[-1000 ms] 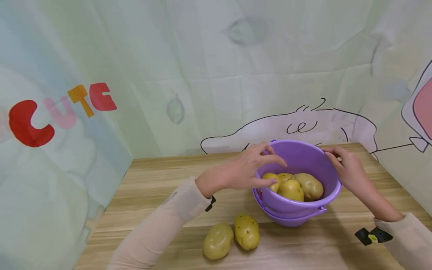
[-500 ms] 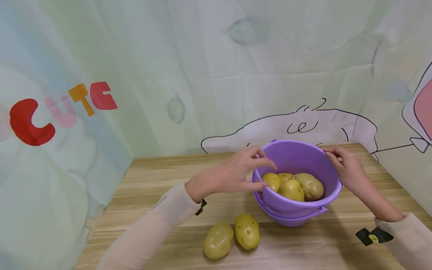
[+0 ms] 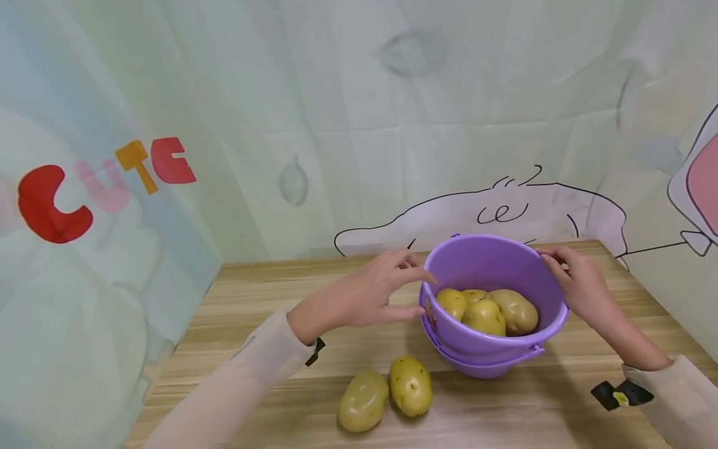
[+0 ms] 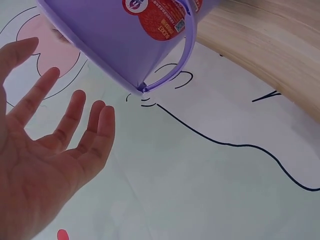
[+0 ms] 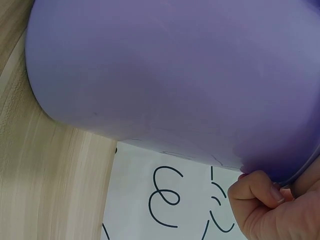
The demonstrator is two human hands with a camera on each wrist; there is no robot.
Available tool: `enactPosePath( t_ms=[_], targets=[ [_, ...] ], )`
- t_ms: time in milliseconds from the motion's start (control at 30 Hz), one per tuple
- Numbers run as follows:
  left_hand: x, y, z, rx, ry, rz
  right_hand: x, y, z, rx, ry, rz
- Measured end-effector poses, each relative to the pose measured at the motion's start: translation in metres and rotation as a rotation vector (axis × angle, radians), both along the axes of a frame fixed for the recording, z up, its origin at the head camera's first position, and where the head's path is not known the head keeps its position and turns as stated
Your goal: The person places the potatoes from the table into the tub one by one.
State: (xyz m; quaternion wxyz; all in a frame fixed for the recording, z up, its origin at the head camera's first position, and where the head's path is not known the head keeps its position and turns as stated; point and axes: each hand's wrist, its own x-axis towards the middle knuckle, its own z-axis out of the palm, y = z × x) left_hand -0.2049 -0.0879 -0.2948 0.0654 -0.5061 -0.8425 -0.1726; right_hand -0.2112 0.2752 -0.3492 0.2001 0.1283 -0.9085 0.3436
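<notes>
A purple bucket (image 3: 488, 262) stands on the wooden table with several potatoes (image 3: 485, 317) inside. My right hand (image 3: 580, 277) grips its right rim; in the right wrist view the curled fingers (image 5: 257, 192) pinch the edge beside the smooth purple wall. At the bucket's left side my left hand (image 3: 373, 290) hovers with fingers loosely spread and nothing in them. The left wrist view shows that palm (image 4: 45, 165) open, apart from the bucket's rim and handle (image 4: 187, 50). A paler potato (image 3: 363, 401) and a yellower potato (image 3: 411, 385) lie side by side on the table in front of the bucket.
The wooden table (image 3: 241, 330) ends at the back against a printed curtain (image 3: 348, 125) with a line drawing and coloured letters. A red label (image 4: 162, 22) is on the bucket's side, and its handle hangs down in front.
My left hand has drawn back leftward from over the bucket's opening to outside its rim, empty. My right hand stays at the rim, and the bucket and potatoes have kept their places.
</notes>
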Motion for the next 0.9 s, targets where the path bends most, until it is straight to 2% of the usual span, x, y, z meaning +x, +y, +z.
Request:
enactPosePath(
  t_ms=[267, 500, 900],
  targets=[
    [0.008, -0.014, -0.002, -0.049, -0.030, 0.052, 0.000, 0.000, -0.001, -0.006, -0.008, 0.007],
    [0.011, -0.023, -0.008, -0.058, -0.037, 0.048, 0.001, 0.001, -0.001, -0.017, -0.017, 0.016],
    [0.017, -0.034, -0.019, -0.080, -0.091, 0.048, 0.001, 0.001, -0.002, -0.021, -0.020, 0.018]
  ],
)
